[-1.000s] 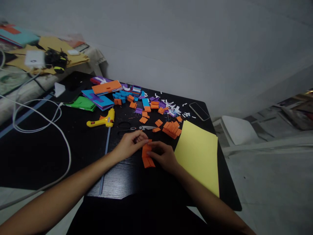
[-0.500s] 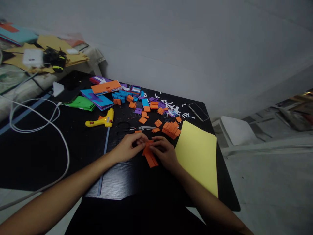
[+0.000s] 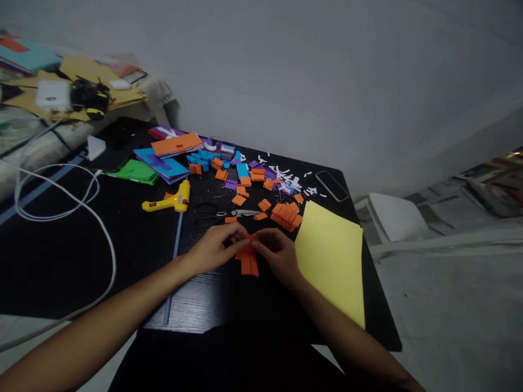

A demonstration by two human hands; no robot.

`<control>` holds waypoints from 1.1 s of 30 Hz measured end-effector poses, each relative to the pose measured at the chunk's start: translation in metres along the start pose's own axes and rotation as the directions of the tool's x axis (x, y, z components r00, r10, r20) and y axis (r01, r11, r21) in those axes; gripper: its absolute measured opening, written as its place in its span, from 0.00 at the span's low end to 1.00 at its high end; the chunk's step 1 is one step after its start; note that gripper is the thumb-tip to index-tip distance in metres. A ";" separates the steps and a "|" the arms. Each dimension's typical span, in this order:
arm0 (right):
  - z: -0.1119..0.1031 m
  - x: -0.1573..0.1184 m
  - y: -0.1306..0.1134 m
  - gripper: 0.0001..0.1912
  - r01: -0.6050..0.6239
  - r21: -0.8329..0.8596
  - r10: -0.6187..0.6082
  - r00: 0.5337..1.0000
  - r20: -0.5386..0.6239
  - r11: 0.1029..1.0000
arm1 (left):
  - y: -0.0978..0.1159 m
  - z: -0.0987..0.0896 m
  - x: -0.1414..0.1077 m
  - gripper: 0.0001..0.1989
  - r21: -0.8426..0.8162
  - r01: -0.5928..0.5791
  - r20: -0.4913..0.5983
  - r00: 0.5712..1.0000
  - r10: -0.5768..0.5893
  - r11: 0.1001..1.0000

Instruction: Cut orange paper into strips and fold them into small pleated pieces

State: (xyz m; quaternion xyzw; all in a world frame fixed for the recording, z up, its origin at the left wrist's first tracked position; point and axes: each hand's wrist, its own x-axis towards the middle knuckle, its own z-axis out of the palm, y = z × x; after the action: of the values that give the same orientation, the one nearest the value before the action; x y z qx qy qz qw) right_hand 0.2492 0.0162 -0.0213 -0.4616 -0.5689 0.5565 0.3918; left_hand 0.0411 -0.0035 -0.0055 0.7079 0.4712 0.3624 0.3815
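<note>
Between my two hands is a folded orange paper strip, its lower end hanging toward me over the black table. My left hand pinches its upper left edge between thumb and fingers. On the upper right, my right hand pinches the same paper, thumb close to the other thumb. The fingers cover part of the paper's top. Just beyond the hands lie scissors and a pile of small folded orange paper pieces.
A yellow glue gun lies to the left, near a white cable. Yellow paper sheets lie at right, with a phone behind. Paper scraps, blue folded papers and green ones spread along the back.
The orange paper strip has turned, so its lower end now points more straight toward me. My right hand has shifted slightly, and both thumbs press near the strip's top.
</note>
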 end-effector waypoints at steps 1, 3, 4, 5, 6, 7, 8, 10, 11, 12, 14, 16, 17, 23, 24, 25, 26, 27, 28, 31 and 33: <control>0.000 0.001 0.001 0.18 -0.005 0.022 0.005 1.000 0.002 1.000 | 0.000 0.000 0.000 0.09 -0.002 0.004 -0.009 1.000 -0.004 1.000; 0.000 0.002 0.003 0.21 -0.033 0.055 0.032 0.999 0.017 0.998 | -0.001 0.001 -0.001 0.09 -0.009 0.007 -0.023 1.000 -0.007 1.000; -0.001 0.003 0.004 0.21 -0.052 0.062 0.050 0.998 0.028 0.997 | -0.001 0.001 -0.001 0.08 -0.010 0.005 -0.028 1.000 -0.005 1.000; -0.001 0.004 0.004 0.21 -0.069 0.064 0.067 0.997 0.037 0.996 | 0.000 0.001 -0.001 0.08 -0.011 0.000 -0.033 0.999 0.000 1.000; -0.002 0.004 0.004 0.21 -0.084 0.062 0.081 0.996 0.044 0.995 | 0.000 0.001 -0.001 0.07 -0.011 -0.008 -0.038 0.999 0.007 1.000; -0.002 0.004 0.004 0.21 -0.093 0.060 0.091 0.995 0.048 0.994 | 0.000 0.001 -0.001 0.07 -0.010 -0.015 -0.044 0.999 0.014 1.000; -0.002 0.004 0.003 0.20 -0.099 0.058 0.096 0.994 0.047 0.993 | 0.000 0.002 -0.001 0.07 -0.006 -0.022 -0.048 0.999 0.022 1.000; -0.002 0.003 0.001 0.19 -0.102 0.055 0.100 0.994 0.037 0.993 | -0.001 0.002 -0.002 0.09 0.013 -0.043 -0.049 0.998 0.044 0.999; -0.002 0.003 0.001 0.18 -0.101 0.058 0.100 0.995 0.030 0.993 | -0.002 0.002 -0.002 0.10 0.029 -0.055 -0.047 0.997 0.057 0.998; -0.002 0.002 0.000 0.18 -0.099 0.062 0.097 0.995 0.024 0.993 | -0.003 0.002 -0.002 0.11 0.044 -0.065 -0.043 0.997 0.067 0.997; -0.001 0.002 0.000 0.17 -0.086 0.072 0.086 0.996 0.015 0.994 | -0.006 0.002 -0.003 0.11 0.064 -0.076 -0.040 0.996 0.079 0.995; 0.000 0.002 0.000 0.17 -0.065 0.082 0.065 0.998 0.001 0.995 | -0.007 0.002 -0.003 0.11 0.064 -0.074 -0.046 0.996 0.077 0.995; 0.000 0.002 0.000 0.17 -0.052 0.084 0.053 0.999 -0.011 0.995 | -0.007 0.002 -0.003 0.11 0.058 -0.073 -0.050 0.996 0.076 0.996; 0.001 0.001 -0.002 0.13 -0.013 0.073 0.015 0.999 -0.032 0.997 | -0.003 0.001 -0.001 0.09 0.048 -0.075 -0.041 0.996 0.077 0.996; 0.000 0.000 -0.003 0.12 -0.017 0.071 0.019 0.999 -0.027 0.997 | -0.003 0.001 -0.001 0.09 0.046 -0.075 -0.038 0.996 0.076 0.996; 0.001 0.000 -0.004 0.12 -0.021 0.068 0.022 1.000 -0.021 0.997 | -0.003 0.001 0.000 0.09 0.042 -0.074 -0.038 0.996 0.075 0.996; 0.001 0.000 -0.004 0.12 -0.025 0.065 0.026 1.000 -0.014 0.998 | -0.004 0.001 0.000 0.09 0.037 -0.072 -0.043 0.996 0.074 0.997; 0.001 -0.001 -0.004 0.12 -0.031 0.058 0.031 1.000 -0.001 0.998 | -0.004 0.001 0.000 0.09 0.033 -0.070 -0.053 0.996 0.072 0.997; 0.001 -0.001 -0.005 0.13 -0.037 0.053 0.036 0.999 0.016 0.998 | -0.005 0.001 0.001 0.09 0.027 -0.065 -0.068 0.996 0.066 0.998; 0.002 -0.001 -0.004 0.13 -0.047 0.042 0.045 0.998 0.048 0.998 | -0.005 0.002 0.001 0.10 -0.014 -0.036 -0.120 0.992 0.034 0.999; 0.001 -0.001 -0.004 0.11 -0.052 0.036 0.051 0.998 0.042 0.998 | -0.004 0.003 0.001 0.10 -0.056 -0.024 -0.135 0.991 0.016 0.998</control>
State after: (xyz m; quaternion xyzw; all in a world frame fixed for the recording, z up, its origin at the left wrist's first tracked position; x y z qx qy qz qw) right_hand 0.2477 0.0155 -0.0178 -0.4573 -0.5545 0.5862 0.3738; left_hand 0.0422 -0.0024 -0.0103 0.6753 0.4781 0.4264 0.3654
